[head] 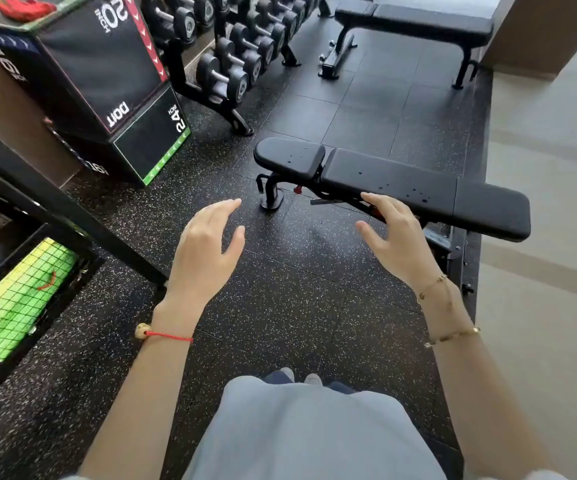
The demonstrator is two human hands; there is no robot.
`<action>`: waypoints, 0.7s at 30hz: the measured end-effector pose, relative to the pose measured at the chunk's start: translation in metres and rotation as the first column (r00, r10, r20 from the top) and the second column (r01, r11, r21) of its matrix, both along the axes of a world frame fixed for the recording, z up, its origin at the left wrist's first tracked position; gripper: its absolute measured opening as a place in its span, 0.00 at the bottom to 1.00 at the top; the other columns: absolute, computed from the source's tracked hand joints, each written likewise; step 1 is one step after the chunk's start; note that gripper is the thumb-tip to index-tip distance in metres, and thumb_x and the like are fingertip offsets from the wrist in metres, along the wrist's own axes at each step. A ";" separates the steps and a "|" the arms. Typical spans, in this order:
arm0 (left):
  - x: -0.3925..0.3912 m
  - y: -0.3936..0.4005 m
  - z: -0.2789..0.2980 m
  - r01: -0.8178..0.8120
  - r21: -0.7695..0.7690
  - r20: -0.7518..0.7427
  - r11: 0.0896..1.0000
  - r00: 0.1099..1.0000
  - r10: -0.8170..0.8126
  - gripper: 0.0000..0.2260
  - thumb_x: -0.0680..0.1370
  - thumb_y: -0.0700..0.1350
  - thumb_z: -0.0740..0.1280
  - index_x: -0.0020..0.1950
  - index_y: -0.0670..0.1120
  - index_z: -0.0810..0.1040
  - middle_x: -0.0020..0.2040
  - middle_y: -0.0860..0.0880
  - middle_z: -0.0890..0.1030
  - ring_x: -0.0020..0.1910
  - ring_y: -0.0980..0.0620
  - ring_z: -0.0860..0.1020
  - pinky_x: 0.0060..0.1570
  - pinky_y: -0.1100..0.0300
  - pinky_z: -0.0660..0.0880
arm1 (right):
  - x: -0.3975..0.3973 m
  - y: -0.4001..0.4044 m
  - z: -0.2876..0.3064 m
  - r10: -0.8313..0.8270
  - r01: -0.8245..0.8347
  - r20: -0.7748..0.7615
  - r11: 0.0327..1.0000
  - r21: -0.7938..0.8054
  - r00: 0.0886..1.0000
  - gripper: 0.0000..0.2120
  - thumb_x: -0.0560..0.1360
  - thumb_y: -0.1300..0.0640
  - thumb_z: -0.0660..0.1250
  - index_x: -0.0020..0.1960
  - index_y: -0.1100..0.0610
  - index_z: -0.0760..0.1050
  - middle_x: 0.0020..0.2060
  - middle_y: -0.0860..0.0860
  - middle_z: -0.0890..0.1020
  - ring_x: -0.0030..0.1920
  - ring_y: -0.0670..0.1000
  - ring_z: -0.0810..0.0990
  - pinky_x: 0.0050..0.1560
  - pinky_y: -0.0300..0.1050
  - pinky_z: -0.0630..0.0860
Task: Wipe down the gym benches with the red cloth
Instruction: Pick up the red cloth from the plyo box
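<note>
Head view: both hands' grip released, left hand, right hand beside near bench edge.

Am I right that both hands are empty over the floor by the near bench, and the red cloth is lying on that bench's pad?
Not quite. Both the left hand and right hand are empty by the near bench, but the red cloth is not on its pad. The head view shows it on top of the plyo box, far left.

The head view looks steeply down over the speckled floor toward a near bench.
</note>
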State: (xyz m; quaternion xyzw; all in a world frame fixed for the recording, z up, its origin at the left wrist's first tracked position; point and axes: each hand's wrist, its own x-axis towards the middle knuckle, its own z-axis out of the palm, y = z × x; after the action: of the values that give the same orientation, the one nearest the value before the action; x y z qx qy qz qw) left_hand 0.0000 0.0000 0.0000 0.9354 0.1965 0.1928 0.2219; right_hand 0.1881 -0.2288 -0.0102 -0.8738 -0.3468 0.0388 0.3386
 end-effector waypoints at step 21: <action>0.033 0.150 -0.041 -0.334 -0.064 -0.033 0.940 0.942 0.333 0.18 0.81 0.46 0.62 0.71 0.47 0.71 0.69 0.49 0.75 0.70 0.52 0.70 0.71 0.55 0.66 | 0.093 0.220 -0.030 0.282 -0.288 -0.072 0.953 -0.093 0.957 0.21 0.78 0.53 0.64 0.71 0.53 0.68 0.67 0.49 0.73 0.71 0.49 0.67 0.71 0.41 0.59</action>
State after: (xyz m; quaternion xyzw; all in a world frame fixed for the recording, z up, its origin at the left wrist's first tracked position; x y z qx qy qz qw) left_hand 0.0325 0.1500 -0.0415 0.8826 0.3609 0.2103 0.2159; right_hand 0.2811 -0.0090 -0.0407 -0.8294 -0.4568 0.1305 0.2940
